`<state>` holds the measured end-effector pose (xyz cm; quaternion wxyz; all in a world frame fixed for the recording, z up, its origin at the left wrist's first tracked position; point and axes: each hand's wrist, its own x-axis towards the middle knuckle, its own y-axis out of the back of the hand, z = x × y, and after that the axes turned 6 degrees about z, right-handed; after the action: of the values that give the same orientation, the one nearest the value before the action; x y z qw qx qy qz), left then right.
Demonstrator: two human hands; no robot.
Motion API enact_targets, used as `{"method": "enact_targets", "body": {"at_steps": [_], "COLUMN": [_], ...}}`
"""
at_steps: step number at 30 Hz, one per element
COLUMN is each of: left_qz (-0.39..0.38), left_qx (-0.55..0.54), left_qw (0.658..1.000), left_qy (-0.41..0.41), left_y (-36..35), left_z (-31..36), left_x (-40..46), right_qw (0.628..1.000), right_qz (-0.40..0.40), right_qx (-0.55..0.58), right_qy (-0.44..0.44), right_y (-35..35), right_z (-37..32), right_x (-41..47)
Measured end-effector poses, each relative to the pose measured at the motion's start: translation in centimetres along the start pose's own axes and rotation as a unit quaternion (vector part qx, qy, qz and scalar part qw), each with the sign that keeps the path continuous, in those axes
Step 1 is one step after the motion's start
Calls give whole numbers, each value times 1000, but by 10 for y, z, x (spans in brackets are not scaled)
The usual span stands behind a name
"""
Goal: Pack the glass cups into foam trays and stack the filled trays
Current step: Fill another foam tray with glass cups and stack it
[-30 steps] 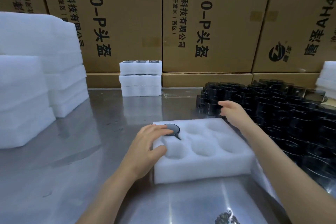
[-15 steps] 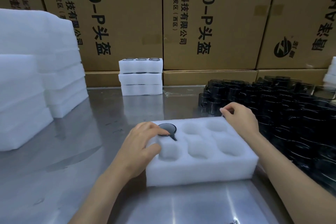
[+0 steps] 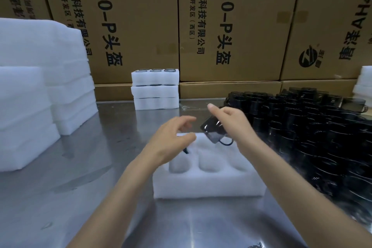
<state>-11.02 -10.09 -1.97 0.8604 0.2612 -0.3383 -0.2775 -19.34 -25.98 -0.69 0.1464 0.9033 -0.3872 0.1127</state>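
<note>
Glossy dark glass cup [image 3: 213,130] — matt foam tray [image 3: 209,184]

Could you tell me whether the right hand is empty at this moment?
No, the right hand grips a dark glass cup, tilted above the white foam tray.

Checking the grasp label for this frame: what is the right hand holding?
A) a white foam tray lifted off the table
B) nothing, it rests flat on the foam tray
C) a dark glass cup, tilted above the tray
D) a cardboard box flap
C: the right hand grips a dark glass cup, tilted, over the back of the foam tray on the table; the left hand hovers beside it, holding nothing.
</note>
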Motion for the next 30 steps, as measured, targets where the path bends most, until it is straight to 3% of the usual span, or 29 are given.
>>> {"method": "enact_targets", "body": {"at_steps": [3, 7, 21, 27, 30], "left_qz": [8, 46, 4, 31, 30], "left_qx": [-6, -53, -51, 33, 97], "left_qw": [999, 997, 999, 997, 992], "left_qy": [-41, -9, -15, -58, -71], "left_y": [-17, -28, -26, -24, -19], "left_z": [12, 2, -10, -7, -5], "left_x": [8, 6, -2, -5, -10], "right_qw": [999, 996, 971, 962, 936], "right_qz": [-47, -73, -50, -78, -135], "right_qx": [-12, -45, -216, -233, -292], "right_qy": [3, 27, 93, 121, 144], "right_y": [-6, -6, -12, -1, 11], "right_z": [10, 19, 16, 17, 23], "right_x": [-4, -5, -10, -14, -19]}}
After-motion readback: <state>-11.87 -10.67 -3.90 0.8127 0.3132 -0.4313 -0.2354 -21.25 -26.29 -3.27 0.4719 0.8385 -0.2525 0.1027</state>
